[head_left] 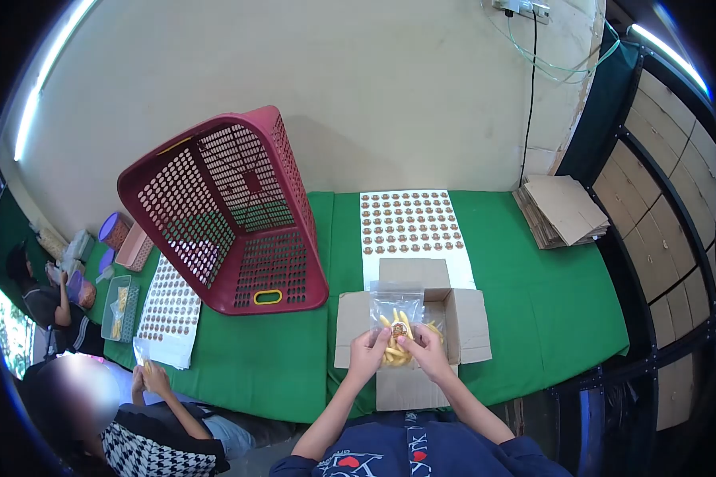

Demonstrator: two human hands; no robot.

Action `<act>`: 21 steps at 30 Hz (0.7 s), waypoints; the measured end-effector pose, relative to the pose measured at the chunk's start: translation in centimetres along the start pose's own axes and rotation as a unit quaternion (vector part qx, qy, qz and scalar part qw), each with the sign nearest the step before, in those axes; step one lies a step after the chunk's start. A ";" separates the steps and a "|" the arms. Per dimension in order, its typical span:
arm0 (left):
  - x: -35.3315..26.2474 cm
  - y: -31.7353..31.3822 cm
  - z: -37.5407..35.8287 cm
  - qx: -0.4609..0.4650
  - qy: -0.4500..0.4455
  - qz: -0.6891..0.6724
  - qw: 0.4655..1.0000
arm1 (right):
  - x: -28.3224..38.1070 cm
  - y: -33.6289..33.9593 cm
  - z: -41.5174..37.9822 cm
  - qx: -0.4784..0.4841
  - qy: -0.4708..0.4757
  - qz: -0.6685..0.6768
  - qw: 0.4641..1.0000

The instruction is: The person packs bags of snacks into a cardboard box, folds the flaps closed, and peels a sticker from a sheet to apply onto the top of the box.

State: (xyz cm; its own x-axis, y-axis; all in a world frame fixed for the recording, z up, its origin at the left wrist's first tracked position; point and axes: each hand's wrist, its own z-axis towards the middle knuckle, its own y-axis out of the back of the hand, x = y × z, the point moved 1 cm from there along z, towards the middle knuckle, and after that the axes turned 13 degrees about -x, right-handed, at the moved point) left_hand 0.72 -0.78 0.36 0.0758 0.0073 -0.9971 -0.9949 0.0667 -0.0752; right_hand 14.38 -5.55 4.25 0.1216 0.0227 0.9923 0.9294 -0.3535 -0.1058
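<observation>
Both my hands hold a clear zip bag point(395, 306) of yellow stick-like snacks above an open cardboard box point(471, 318). My left hand point(368, 354) grips the bag's left side. On its right side, my right hand point(426, 352) pinches the bag near a round brown sticker point(401, 329). The box's flaps are spread outward, and more yellow pieces show inside, partly hidden by the bag and my hand. Behind the box lies a white sheet point(414, 222) with rows of round brown stickers.
A large red basket point(250, 274) lies on its side on the green table point(545, 318). Flattened cardboard point(565, 208) is stacked at the back right. At left are another sticker sheet point(167, 306), a green basket point(120, 308) and two people, the nearer holding a bag point(142, 350).
</observation>
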 end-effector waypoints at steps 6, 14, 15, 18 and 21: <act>0.4 0.0 0.3 0.013 0.071 0.022 0.997 | -1.2 0.3 0.4 -0.013 0.010 0.042 0.999; -3.5 0.1 1.7 -0.008 0.038 -0.076 0.996 | -0.6 0.6 0.5 0.076 -0.010 -0.044 0.996; -3.2 0.0 1.7 0.001 0.036 -0.071 0.997 | -0.6 0.4 0.5 0.042 -0.027 0.028 0.998; -2.6 -1.0 0.6 0.057 0.039 -0.070 0.995 | 0.3 0.3 1.4 -0.009 0.018 0.074 0.997; -3.3 -0.9 0.3 0.024 -0.003 0.017 1.000 | -0.1 0.2 1.7 -0.019 0.034 0.062 0.997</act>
State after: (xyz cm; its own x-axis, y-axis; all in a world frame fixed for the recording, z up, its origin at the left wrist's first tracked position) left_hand 1.36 -0.53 3.73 0.0429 0.0161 -0.9990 -0.9926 0.1144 -0.0407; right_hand 15.17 -4.05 4.02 0.2087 -0.0863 0.9742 0.8947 -0.3855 -0.2258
